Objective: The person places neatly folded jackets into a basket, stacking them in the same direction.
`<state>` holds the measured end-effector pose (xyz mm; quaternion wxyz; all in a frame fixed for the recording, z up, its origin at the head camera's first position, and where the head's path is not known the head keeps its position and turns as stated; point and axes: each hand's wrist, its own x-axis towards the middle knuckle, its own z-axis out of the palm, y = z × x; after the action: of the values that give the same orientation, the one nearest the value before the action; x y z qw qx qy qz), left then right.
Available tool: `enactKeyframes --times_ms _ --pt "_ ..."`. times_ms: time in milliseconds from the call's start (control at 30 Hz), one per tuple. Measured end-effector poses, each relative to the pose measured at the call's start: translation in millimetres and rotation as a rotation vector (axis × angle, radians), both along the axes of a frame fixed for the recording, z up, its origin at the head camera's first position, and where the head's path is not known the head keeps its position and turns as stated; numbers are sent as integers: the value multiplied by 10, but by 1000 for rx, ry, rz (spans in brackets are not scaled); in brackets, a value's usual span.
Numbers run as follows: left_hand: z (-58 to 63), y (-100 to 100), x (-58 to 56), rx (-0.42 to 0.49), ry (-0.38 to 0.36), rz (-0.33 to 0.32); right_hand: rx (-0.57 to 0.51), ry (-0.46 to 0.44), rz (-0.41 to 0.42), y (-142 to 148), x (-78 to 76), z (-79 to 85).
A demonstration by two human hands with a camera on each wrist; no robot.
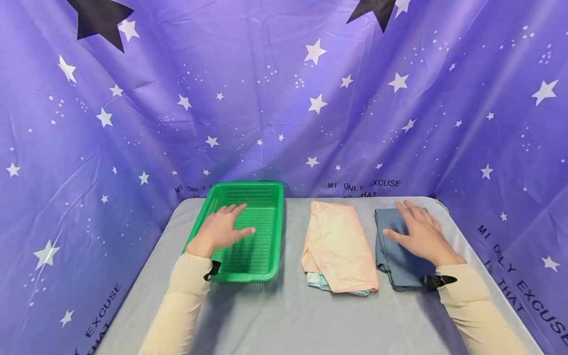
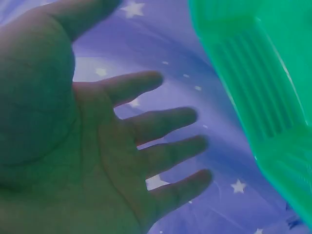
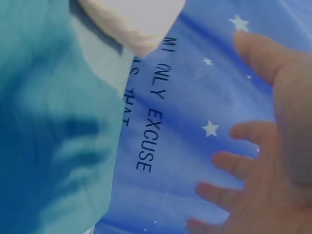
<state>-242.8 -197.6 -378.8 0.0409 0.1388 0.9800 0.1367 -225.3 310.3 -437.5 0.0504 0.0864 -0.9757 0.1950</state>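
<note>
My left hand hovers over the left part of a green plastic basket, fingers spread and holding nothing. The left wrist view shows its palm and straight fingers beside the basket wall. On the right, my right hand is spread above a folded dark blue cloth, partly covering it in the head view. Its shadow falls on that cloth in the right wrist view. Between the hands lies a folded peach cloth with a light teal patterned cloth showing beneath its lower edge.
A light grey covering lies over the table. Purple curtain with stars and lettering hangs behind the table and along both sides. The basket and the cloths stand in a row, with gaps of grey tabletop between them.
</note>
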Motion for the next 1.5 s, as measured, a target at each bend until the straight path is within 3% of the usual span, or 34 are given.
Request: enactKeyframes --times_ms 200,433,600,833,967,1133,1300,1500 --pt "-68 189 230 218 68 -57 -55 25 55 -68 187 -90" --pt "-333 536 444 520 209 -12 -172 105 59 -192 316 -255" --pt "-517 705 493 745 283 36 -292 113 35 -269 359 -356" --pt "-701 934 524 908 403 108 -464 79 -34 -373 425 -585" --pt "-780 1126 555 1005 406 116 -558 94 -43 -476 432 -686" --pt "-868 1417 606 1110 401 56 -654 87 -47 -591 432 -752" --pt "-965 1664 607 1135 319 18 -710 46 -80 -669 449 -818" --pt "-1158 1871 537 1132 205 120 -717 16 -141 -729 446 -863"
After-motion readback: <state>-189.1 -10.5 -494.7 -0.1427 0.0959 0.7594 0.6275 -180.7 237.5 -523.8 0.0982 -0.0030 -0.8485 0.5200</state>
